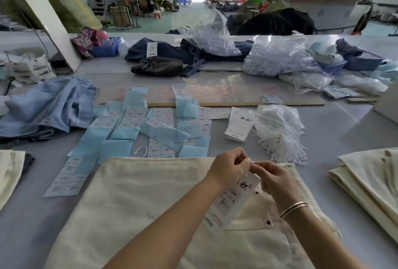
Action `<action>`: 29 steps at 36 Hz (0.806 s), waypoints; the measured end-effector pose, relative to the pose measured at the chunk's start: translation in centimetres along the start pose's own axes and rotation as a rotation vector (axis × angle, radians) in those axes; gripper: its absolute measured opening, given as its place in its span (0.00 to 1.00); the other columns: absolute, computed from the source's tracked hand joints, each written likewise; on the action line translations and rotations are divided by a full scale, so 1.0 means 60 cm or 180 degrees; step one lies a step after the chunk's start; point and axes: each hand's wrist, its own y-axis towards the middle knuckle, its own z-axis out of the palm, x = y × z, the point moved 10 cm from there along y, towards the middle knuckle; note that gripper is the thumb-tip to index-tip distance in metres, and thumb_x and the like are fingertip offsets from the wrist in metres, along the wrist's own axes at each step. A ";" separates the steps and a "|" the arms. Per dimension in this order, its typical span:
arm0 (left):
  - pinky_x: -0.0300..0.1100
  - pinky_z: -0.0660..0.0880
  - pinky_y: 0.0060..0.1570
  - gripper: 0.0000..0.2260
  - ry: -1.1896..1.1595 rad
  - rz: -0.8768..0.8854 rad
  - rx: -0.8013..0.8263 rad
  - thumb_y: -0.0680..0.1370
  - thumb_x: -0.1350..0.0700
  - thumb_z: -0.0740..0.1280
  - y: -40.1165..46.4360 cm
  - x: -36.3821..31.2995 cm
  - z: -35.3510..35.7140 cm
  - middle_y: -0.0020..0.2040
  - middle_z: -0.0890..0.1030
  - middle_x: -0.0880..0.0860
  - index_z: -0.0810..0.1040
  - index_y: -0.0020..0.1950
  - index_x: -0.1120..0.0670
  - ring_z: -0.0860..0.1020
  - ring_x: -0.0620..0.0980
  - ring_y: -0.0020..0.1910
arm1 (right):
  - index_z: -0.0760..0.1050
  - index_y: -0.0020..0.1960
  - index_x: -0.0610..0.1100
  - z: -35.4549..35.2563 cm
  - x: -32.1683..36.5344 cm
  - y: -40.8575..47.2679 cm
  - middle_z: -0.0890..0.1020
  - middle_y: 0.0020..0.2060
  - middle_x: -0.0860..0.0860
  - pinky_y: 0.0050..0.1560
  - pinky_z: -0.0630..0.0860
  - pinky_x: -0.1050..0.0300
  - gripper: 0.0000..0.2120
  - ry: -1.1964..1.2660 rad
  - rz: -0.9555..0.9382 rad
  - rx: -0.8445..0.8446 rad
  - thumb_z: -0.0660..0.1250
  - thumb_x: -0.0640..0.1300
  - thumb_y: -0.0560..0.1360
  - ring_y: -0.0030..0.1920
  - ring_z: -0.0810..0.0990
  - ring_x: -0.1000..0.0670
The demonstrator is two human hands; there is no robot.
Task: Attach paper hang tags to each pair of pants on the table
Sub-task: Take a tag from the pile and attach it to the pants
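While cream pants [133, 204] are lying flat nearest me on the grey table [344, 122], I am holding a paper hang tag [233, 200] over them.
Both my left hand [229, 168] and my right hand [273, 177] are pinching the tag's top edge, fingertips meeting, tag hanging tilted above the waistband. Beyond are lying a loose fastener loop [141, 150], blue and white label sheets [150, 126], a tag stack [238, 124], and a bag of white fasteners [280, 131]. Farther back, dark jeans [163, 55] are lying heaped.
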 end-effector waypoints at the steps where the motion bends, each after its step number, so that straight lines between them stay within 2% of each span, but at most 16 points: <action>1: 0.43 0.75 0.39 0.09 0.0046 0.0027 0.0000 0.79 0.53 0.64 0.002 -0.004 0.006 0.34 0.77 0.47 0.73 0.39 0.49 0.77 0.49 0.36 | 0.80 0.42 0.37 -0.006 -0.001 0.001 0.73 0.19 0.54 0.21 0.61 0.68 0.03 0.0048 0.0012 -0.0027 0.70 0.37 0.73 0.21 0.64 0.57; 4: 0.43 0.75 0.38 0.08 0.0033 0.0037 0.0100 0.80 0.52 0.63 0.009 -0.008 0.027 0.35 0.78 0.48 0.74 0.41 0.50 0.79 0.51 0.38 | 0.80 0.41 0.39 -0.025 -0.002 0.005 0.77 0.22 0.55 0.23 0.65 0.71 0.04 -0.0095 -0.0085 -0.0168 0.69 0.39 0.73 0.21 0.69 0.61; 6: 0.44 0.76 0.40 0.09 -0.0149 -0.0112 0.0160 0.81 0.52 0.62 0.016 -0.001 0.039 0.36 0.78 0.48 0.75 0.42 0.51 0.78 0.51 0.38 | 0.78 0.40 0.38 -0.037 -0.013 0.007 0.75 0.22 0.53 0.22 0.64 0.69 0.05 -0.0035 -0.0039 -0.0271 0.69 0.39 0.74 0.21 0.67 0.60; 9: 0.49 0.76 0.47 0.10 -0.0557 -0.0555 0.0076 0.82 0.55 0.59 0.026 0.027 0.054 0.41 0.79 0.53 0.78 0.46 0.54 0.77 0.52 0.42 | 0.73 0.39 0.38 -0.061 -0.033 0.009 0.77 0.23 0.50 0.19 0.62 0.68 0.07 0.0701 0.0151 -0.0508 0.64 0.33 0.76 0.19 0.65 0.58; 11: 0.46 0.75 0.50 0.08 -0.0088 -0.0637 0.0046 0.81 0.56 0.59 0.038 0.043 0.067 0.48 0.80 0.54 0.78 0.51 0.55 0.78 0.54 0.48 | 0.72 0.40 0.37 -0.075 -0.037 0.008 0.80 0.26 0.50 0.17 0.62 0.70 0.06 0.1296 0.0248 -0.0569 0.62 0.31 0.75 0.18 0.67 0.59; 13: 0.45 0.74 0.51 0.08 0.0479 -0.0593 0.0025 0.80 0.56 0.60 0.049 0.048 0.080 0.54 0.79 0.54 0.78 0.54 0.54 0.77 0.54 0.53 | 0.72 0.39 0.35 -0.091 -0.036 0.011 0.76 0.22 0.52 0.15 0.59 0.71 0.06 0.1456 0.0320 -0.0565 0.60 0.31 0.74 0.16 0.64 0.59; 17: 0.47 0.70 0.54 0.11 0.1226 0.0077 0.0073 0.79 0.51 0.63 0.071 0.006 0.116 0.56 0.77 0.54 0.78 0.56 0.54 0.73 0.54 0.56 | 0.67 0.35 0.39 -0.125 -0.046 0.019 0.71 0.19 0.50 0.16 0.53 0.73 0.12 0.0836 0.0584 -0.0519 0.58 0.33 0.77 0.15 0.58 0.57; 19: 0.48 0.69 0.54 0.13 0.1493 0.0301 0.0221 0.78 0.45 0.65 0.077 -0.011 0.141 0.56 0.77 0.54 0.79 0.56 0.52 0.72 0.54 0.56 | 0.72 0.36 0.39 -0.138 -0.048 0.022 0.73 0.20 0.48 0.17 0.55 0.71 0.10 0.0354 0.0678 -0.0439 0.62 0.35 0.77 0.16 0.60 0.56; 21: 0.49 0.69 0.53 0.14 0.1634 0.0320 0.0244 0.76 0.44 0.66 0.081 -0.014 0.156 0.56 0.78 0.54 0.78 0.55 0.52 0.72 0.54 0.56 | 0.77 0.38 0.38 -0.150 -0.042 0.026 0.76 0.21 0.48 0.20 0.63 0.66 0.08 -0.0257 0.0615 -0.0457 0.66 0.37 0.76 0.19 0.66 0.55; 23: 0.48 0.69 0.52 0.13 0.1554 0.0221 0.0071 0.76 0.45 0.68 0.083 -0.010 0.155 0.54 0.79 0.53 0.79 0.54 0.52 0.73 0.54 0.55 | 0.80 0.39 0.37 -0.154 -0.035 0.027 0.79 0.22 0.49 0.28 0.70 0.61 0.06 -0.0686 0.0526 -0.0524 0.68 0.38 0.75 0.23 0.71 0.55; 27: 0.46 0.72 0.50 0.10 0.0947 -0.0098 -0.0350 0.77 0.49 0.65 0.082 0.005 0.134 0.51 0.82 0.54 0.82 0.50 0.54 0.76 0.54 0.51 | 0.81 0.34 0.41 -0.149 -0.033 0.029 0.80 0.23 0.50 0.24 0.71 0.63 0.10 -0.1113 0.0385 -0.0665 0.70 0.41 0.73 0.23 0.75 0.54; 29: 0.44 0.74 0.48 0.09 0.0498 -0.0234 -0.0482 0.76 0.50 0.66 0.077 0.013 0.125 0.48 0.83 0.52 0.82 0.47 0.53 0.78 0.52 0.48 | 0.81 0.31 0.44 -0.147 -0.033 0.038 0.81 0.24 0.50 0.31 0.73 0.56 0.12 -0.1387 0.0330 -0.0763 0.71 0.43 0.73 0.27 0.76 0.50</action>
